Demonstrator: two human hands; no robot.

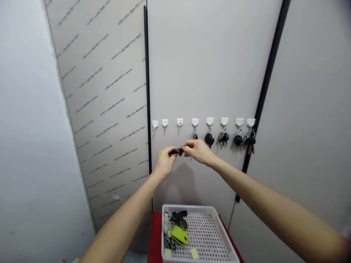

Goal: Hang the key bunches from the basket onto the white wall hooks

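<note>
In front of the white panel, my left hand (165,160) is closed in a pinch on a small black key (176,151); its exact shape is partly hidden by the fingers. My right hand (197,150) pinches the other end of the same key, fingertips together. Both hands are just below a row of white wall hooks (195,122). Behind and above the right hand hang black-headed keys on rings, the closest being one bunch (209,139) and a small dark key (194,136).
More key bunches (223,137) hang farther right, up to a black vertical strip (264,91). Below my hands, a white perforated basket (214,233) stands on a red surface (155,237). It holds a yellow-green car key (179,235), dark items and pale yellow paper slips (194,253).
</note>
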